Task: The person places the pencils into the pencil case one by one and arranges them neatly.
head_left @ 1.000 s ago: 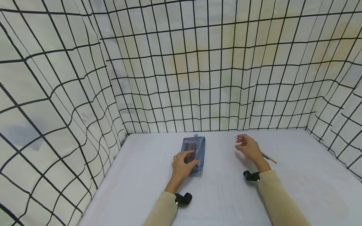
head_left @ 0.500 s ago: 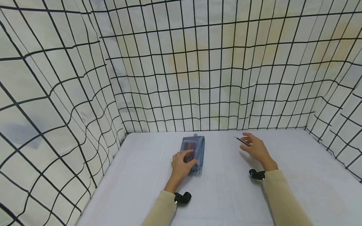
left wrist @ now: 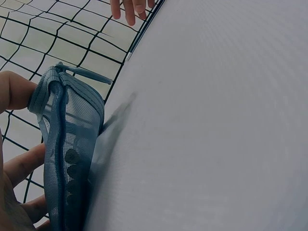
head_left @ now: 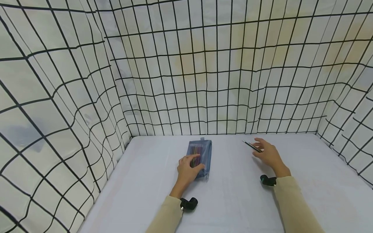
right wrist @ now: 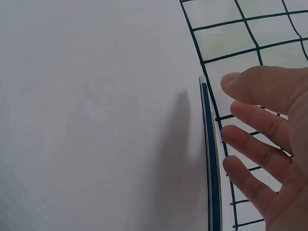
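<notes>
A blue mesh pencil case (head_left: 206,155) with several coloured pencils showing inside lies on the white table. My left hand (head_left: 187,167) grips its near part, thumb on the right side and fingers on the left; in the left wrist view the thumb (left wrist: 17,91) touches the zipped end of the case (left wrist: 72,144). To the right, slim pencils (head_left: 251,146) lie close together on the table, a dark blue one (right wrist: 210,144) foremost in the right wrist view. Beside them my right hand (head_left: 268,155) hovers with fingers spread apart, holding nothing; it hides their near ends in the head view.
The white table (head_left: 227,200) stretches between and around both hands. A wall of black netting (head_left: 186,81) over white cloth rises along its far edge and at both sides.
My right hand has drawn back to the right and slightly nearer, uncovering more of the pencils' far ends. The left hand and the pencil case stay in place.
</notes>
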The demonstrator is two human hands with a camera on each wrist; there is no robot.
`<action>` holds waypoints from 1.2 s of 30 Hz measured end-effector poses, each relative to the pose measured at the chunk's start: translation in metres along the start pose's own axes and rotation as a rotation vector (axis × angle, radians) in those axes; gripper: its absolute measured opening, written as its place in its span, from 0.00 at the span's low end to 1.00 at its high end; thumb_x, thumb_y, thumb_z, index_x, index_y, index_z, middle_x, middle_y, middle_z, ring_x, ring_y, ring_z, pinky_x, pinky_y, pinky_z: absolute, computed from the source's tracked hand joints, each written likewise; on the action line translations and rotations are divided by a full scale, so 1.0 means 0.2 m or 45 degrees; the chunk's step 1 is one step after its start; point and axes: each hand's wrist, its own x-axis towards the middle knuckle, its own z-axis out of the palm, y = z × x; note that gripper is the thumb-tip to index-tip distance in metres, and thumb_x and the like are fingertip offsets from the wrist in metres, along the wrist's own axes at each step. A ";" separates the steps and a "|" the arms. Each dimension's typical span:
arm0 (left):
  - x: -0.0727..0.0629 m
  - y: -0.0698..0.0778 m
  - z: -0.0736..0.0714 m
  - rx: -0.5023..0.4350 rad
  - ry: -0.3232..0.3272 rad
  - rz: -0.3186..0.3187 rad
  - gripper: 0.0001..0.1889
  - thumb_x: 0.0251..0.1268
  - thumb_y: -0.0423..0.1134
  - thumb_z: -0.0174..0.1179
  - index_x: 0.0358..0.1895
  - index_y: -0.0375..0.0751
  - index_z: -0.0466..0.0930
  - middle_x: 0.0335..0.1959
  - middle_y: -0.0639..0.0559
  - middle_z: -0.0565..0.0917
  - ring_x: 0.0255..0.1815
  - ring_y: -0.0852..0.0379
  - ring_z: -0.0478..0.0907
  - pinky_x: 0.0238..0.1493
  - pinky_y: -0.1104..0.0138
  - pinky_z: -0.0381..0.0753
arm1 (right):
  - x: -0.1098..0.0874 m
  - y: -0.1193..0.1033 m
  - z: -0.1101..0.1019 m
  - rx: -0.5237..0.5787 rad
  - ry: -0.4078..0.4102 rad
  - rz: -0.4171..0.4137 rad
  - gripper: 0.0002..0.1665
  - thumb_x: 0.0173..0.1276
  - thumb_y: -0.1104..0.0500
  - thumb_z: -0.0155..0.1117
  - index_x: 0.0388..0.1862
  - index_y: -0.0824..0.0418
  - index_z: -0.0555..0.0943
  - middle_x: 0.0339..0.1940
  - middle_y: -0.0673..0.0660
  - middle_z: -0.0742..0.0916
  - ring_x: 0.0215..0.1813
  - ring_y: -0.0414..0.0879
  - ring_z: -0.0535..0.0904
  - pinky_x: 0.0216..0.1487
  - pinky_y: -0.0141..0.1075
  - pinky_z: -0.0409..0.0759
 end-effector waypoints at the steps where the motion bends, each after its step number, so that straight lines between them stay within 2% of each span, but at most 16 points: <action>1: 0.00 0.00 0.00 -0.001 -0.002 -0.005 0.28 0.55 0.51 0.66 0.62 0.52 0.83 0.69 0.41 0.76 0.75 0.36 0.59 0.72 0.34 0.53 | 0.00 0.00 0.00 -0.009 0.000 0.000 0.41 0.70 0.60 0.65 0.79 0.65 0.62 0.68 0.67 0.81 0.68 0.67 0.76 0.64 0.62 0.75; 9: 0.00 0.00 0.00 0.004 -0.009 -0.014 0.27 0.56 0.51 0.66 0.62 0.53 0.83 0.69 0.42 0.76 0.75 0.37 0.59 0.73 0.34 0.52 | -0.01 0.04 -0.01 -0.073 0.001 0.001 0.40 0.68 0.62 0.66 0.77 0.66 0.63 0.66 0.69 0.82 0.64 0.66 0.78 0.62 0.61 0.75; 17: 0.00 0.01 0.00 0.002 -0.004 -0.019 0.28 0.55 0.51 0.66 0.63 0.52 0.83 0.69 0.43 0.76 0.75 0.38 0.60 0.73 0.34 0.52 | 0.00 0.05 -0.01 -0.108 -0.012 0.002 0.39 0.66 0.65 0.65 0.75 0.69 0.65 0.64 0.70 0.82 0.60 0.65 0.80 0.56 0.58 0.79; 26: 0.00 0.00 0.00 0.016 -0.001 -0.020 0.28 0.55 0.52 0.66 0.63 0.53 0.82 0.69 0.43 0.76 0.75 0.39 0.60 0.72 0.35 0.53 | 0.00 0.05 0.00 -0.157 -0.033 0.036 0.38 0.62 0.72 0.58 0.74 0.68 0.66 0.63 0.69 0.83 0.56 0.64 0.81 0.54 0.57 0.77; 33: 0.00 0.01 0.00 0.012 -0.001 -0.016 0.28 0.55 0.51 0.66 0.62 0.54 0.83 0.69 0.43 0.77 0.74 0.39 0.61 0.72 0.34 0.53 | 0.01 0.06 0.01 -0.205 -0.041 0.043 0.39 0.61 0.72 0.59 0.74 0.66 0.67 0.63 0.68 0.84 0.61 0.69 0.78 0.56 0.60 0.76; 36: 0.00 0.01 0.00 0.015 -0.001 -0.017 0.28 0.55 0.52 0.66 0.62 0.54 0.83 0.69 0.43 0.77 0.74 0.39 0.61 0.72 0.34 0.53 | 0.01 0.06 0.01 -0.209 -0.047 0.039 0.40 0.60 0.71 0.61 0.73 0.66 0.68 0.62 0.68 0.84 0.60 0.69 0.79 0.55 0.60 0.77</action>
